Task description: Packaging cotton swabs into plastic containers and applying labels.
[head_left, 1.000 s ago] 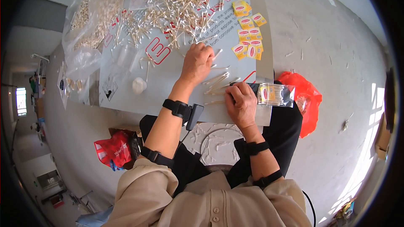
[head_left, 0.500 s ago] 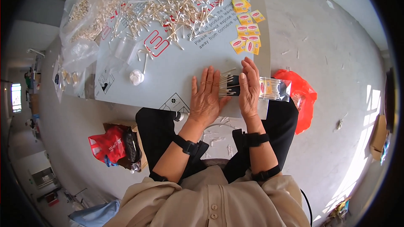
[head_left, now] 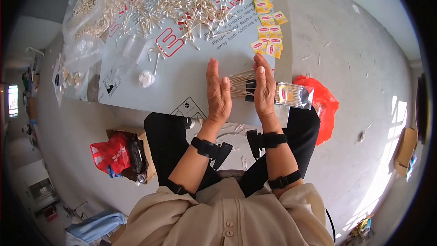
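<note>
My left hand [head_left: 218, 93] and my right hand [head_left: 265, 90] stand on edge near the table's front, palms facing, fingers stretched out. Between them lies a loose row of cotton swabs [head_left: 240, 82], pointing from palm to palm. The left palm is at their left tips; my right hand hides their right ends. Under the swabs a black piece [head_left: 250, 84] shows in part. Just right of my right hand sits a clear packet of cotton swabs [head_left: 297, 95] with a yellow label inside, reaching over the table edge.
A big heap of loose cotton swabs [head_left: 195, 0] covers the far table. Clear plastic bags [head_left: 86, 48] of swabs lie at far left. Yellow cards [head_left: 269, 32] line the right edge. A white round object [head_left: 146, 79] sits left. A red bag [head_left: 325, 114] hangs at right.
My left hand has gone from lying flat on the table to standing on edge, shifting slightly left. More of the swabs between the hands now show.
</note>
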Tool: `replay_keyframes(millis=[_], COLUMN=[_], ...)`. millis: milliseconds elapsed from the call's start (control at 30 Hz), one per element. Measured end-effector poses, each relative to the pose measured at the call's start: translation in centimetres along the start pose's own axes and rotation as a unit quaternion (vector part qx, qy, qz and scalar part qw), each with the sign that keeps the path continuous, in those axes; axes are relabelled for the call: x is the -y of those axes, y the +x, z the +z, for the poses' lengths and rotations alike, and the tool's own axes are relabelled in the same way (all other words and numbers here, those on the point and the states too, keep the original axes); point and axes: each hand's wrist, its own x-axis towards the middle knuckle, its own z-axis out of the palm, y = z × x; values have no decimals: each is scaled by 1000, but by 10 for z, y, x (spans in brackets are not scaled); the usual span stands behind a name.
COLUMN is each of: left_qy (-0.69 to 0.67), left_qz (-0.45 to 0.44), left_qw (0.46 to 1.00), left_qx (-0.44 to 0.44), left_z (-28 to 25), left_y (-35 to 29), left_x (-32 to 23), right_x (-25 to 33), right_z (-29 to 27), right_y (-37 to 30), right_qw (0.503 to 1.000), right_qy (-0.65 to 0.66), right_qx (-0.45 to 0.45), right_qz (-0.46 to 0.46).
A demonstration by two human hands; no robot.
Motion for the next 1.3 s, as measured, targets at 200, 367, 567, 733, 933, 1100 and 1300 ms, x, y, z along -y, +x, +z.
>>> replay_keyframes(millis=[200,367,567,733,933,1100,1300], left_qy=[-27,178,373,325,81,-17,8], left_qz=[-191,81,77,84,44,30,8], left_qw=[980,976,900,928,995,998,998], left_qx=[52,99,212,161,-32,52,65], left_z=[8,-8,-6,-10,23,47,29], left_y=[16,-5,-41,-27,6,7,11], left_x=[-34,-8,-18,-14,14,10,-1], right_x=[0,4,9,1,-24,-28,-39], right_z=[5,-5,-9,-1,-9,-19,-13], right_y=[-6,-7,-11,-7,4,3,1], right_qw=[993,973,973,978,991,977,952], right_qy=[102,212,205,185,81,-194,-283], right_qx=[18,2,0,14,73,53,26], right_qz=[57,95,102,97,78,-76,-113])
